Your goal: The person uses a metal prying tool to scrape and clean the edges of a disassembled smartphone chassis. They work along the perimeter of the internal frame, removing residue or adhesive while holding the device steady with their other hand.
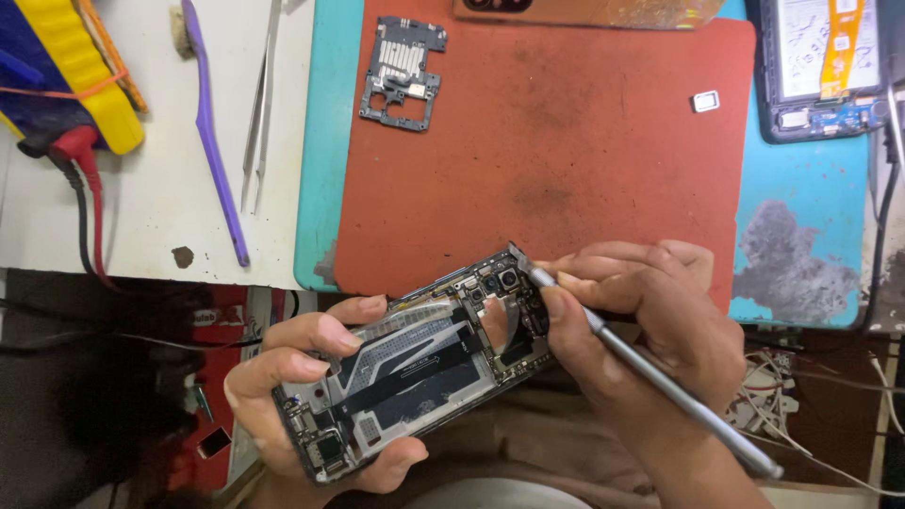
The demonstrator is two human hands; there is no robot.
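1. Opened phone (415, 368), back cover off with battery and black flex cables bare, lies tilted in the person's hands just off the near edge of the red work mat (547, 141), the landmark for everything below.
2. Far left of the mat, a yellow and blue meter (66, 66) sits on the white table, its red lead (83, 165) trailing toward the near edge.
3. Between the meter and the mat lie a purple plastic pry tool (215, 141) and metal tweezers (259, 104), side by side and roughly parallel.
4. Left hand (302, 396) cradles the phone from beneath, below the mat's near left corner; its fingers (316, 335) curl over the phone's long edge and the thumb wraps the lower end, closed firmly on it.
5. On the mat's far left part rests a grey metal shield plate (401, 73).
6. Right hand (650, 320), at the mat's near right edge, pinches a grey screwdriver (650, 372) like a pen, fingers tightly closed around the shaft; its tip touches the phone's upper corner beside the camera modules.
7. Right of the mat, on the blue mat (811, 188), lies a small white tray piece (705, 101) and a second opened phone (820, 66).
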